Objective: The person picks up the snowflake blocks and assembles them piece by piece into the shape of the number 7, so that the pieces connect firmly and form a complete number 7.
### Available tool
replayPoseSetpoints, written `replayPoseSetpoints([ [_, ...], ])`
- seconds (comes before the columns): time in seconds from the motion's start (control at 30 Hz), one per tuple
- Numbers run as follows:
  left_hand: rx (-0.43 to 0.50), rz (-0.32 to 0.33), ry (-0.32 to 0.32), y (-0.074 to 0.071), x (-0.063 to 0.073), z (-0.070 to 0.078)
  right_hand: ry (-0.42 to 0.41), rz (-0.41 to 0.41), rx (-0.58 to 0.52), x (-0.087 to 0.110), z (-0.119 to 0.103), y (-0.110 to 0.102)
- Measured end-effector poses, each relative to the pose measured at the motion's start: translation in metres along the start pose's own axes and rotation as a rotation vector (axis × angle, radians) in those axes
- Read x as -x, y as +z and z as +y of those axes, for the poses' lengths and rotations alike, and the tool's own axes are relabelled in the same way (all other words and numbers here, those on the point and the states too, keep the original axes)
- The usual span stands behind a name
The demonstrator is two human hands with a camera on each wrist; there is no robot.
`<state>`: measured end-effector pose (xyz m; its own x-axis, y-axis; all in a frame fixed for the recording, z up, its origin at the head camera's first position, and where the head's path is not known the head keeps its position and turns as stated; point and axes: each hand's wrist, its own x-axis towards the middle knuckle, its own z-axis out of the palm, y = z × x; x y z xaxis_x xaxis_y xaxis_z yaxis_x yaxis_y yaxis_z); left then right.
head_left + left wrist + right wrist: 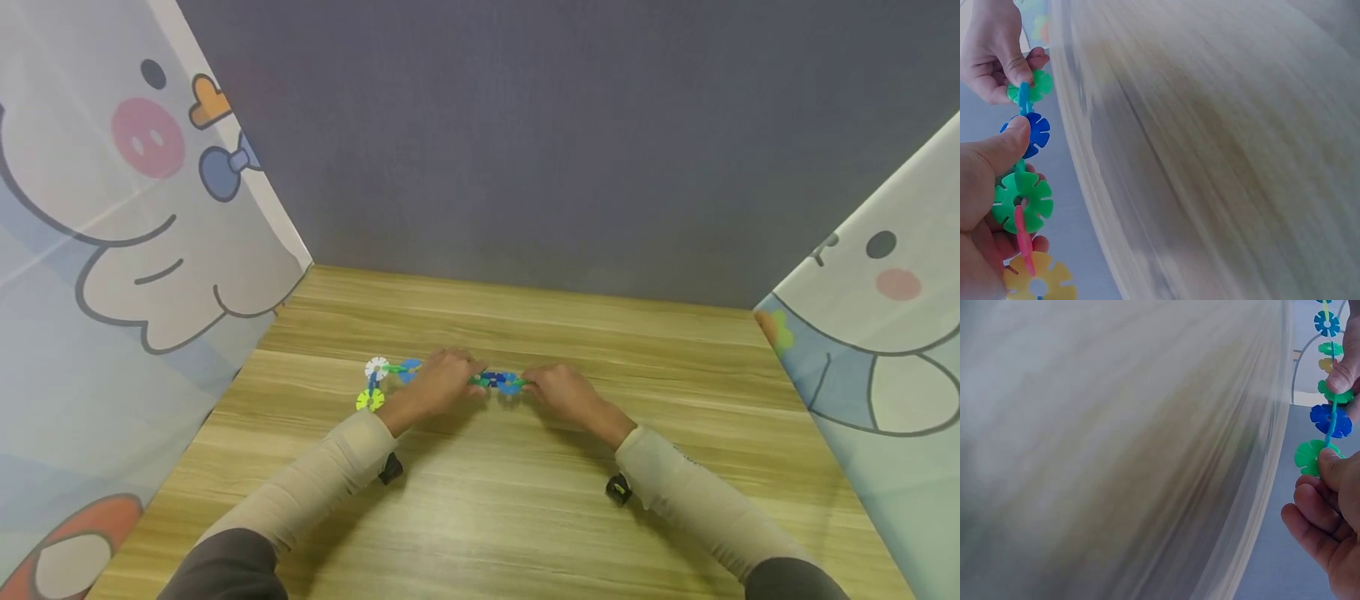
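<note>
A chain of slotted plastic snowflake discs stretches between both hands over the table. My left hand grips the chain partway along. In the left wrist view its thumb lies by a blue disc, with a green disc, a pink disc seen edge-on and a yellow disc further along. My right hand pinches the green disc at the right end between thumb and fingers. Past the left hand, the chain bends at a white disc toward a yellow-green disc.
The wood-grain table meets a dark grey panel at the back. Cartoon-printed sheets stand along the left side and the right. A small black device hangs under the left wrist, another under the right.
</note>
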<state>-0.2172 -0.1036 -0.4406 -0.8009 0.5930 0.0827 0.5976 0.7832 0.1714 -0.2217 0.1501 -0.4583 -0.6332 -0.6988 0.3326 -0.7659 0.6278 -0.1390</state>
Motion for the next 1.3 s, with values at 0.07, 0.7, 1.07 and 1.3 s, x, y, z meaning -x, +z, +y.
replayPoseSetpoints([
  [0.07,0.000,0.001,0.002,0.000,-0.001,0.000,0.003,0.007,0.006,0.000,0.000,0.001],
  [0.7,0.011,0.176,0.067,-0.020,0.002,-0.004,0.104,0.037,-0.043,0.013,0.003,-0.010],
  [1.07,0.014,0.291,-0.142,-0.041,0.014,-0.029,0.207,0.039,-0.027,0.028,0.008,-0.018],
  [1.3,0.130,0.135,-0.336,-0.049,0.024,-0.041,0.228,0.065,-0.019,0.041,0.013,-0.021],
])
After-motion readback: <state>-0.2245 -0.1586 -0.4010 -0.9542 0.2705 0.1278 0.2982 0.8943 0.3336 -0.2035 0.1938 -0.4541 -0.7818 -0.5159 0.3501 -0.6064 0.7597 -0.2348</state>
